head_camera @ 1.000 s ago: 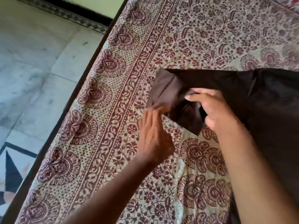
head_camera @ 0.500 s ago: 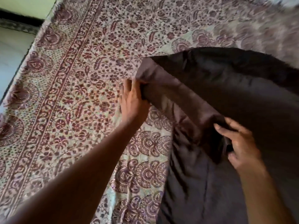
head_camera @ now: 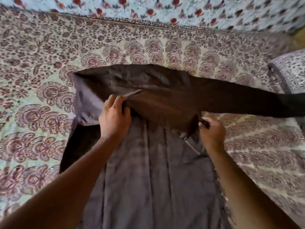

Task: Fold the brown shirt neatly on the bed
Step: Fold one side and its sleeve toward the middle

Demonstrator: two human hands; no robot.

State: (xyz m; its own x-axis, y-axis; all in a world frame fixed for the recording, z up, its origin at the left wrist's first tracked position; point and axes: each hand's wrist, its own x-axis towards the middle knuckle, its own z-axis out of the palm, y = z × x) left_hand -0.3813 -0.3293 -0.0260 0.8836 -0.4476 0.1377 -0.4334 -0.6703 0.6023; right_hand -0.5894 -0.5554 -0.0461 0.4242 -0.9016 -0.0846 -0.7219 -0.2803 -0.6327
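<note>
The brown shirt lies spread on the patterned bed sheet, its body running toward me. Its upper part is lifted in a dark fold, and one sleeve stretches out to the right. My left hand grips the fabric at the left of that fold, fingers curled over the edge. My right hand pinches the cloth at the right side near the armpit. A lighter inner side of the shirt shows at the far left.
A light blue floral cloth lies along the far edge of the bed. A patterned pillow sits at the right edge, just beyond the sleeve's end.
The view has swung right, away from the bed's left edge. Both hands have moved to the shirt's shoulder area, and the upper part now rises as a fold with the right sleeve stretched out.
</note>
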